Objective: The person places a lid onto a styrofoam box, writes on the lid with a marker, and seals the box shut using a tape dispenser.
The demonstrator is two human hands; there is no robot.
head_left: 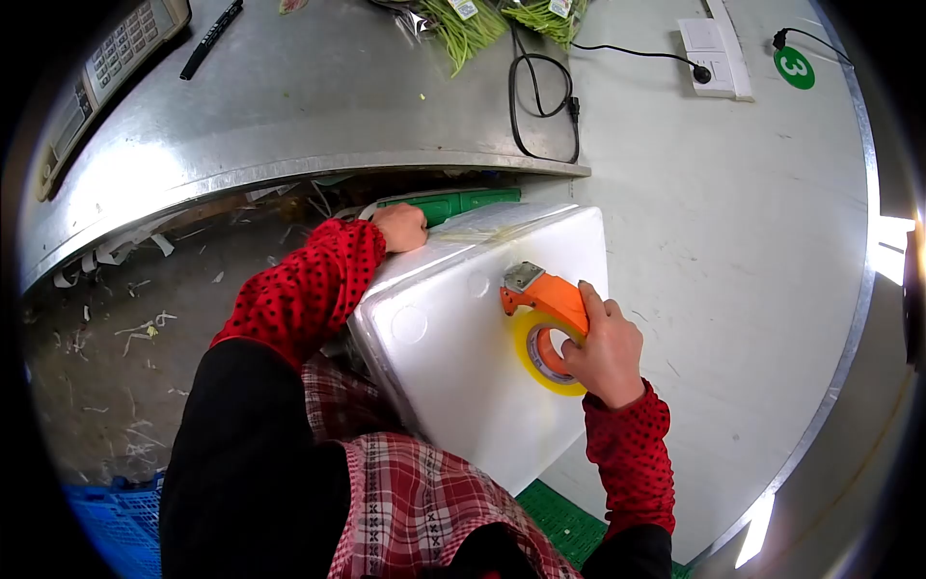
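A white foam box (482, 386) stands tilted in front of me, with clear tape (497, 227) running across its upper edge. My left hand (400, 230) is closed, its fingers curled against the box's upper left edge; the fingertips are partly hidden. In my right hand (610, 352) I grip an orange tape dispenser (555, 299) loaded with a roll of yellowish tape (529, 352). The dispenser's metal head (522, 277) points up and left, over the broad white face of the box.
Beyond the box is a metal table (338, 106) carrying a scale (106, 63), a black marker (210, 41), a black cable (516, 106) and bagged green vegetables (463, 34). Green crates (473, 203) (564, 521) show behind and below the box. A blue crate (121, 521) stands lower left. Scraps litter the floor (116, 357).
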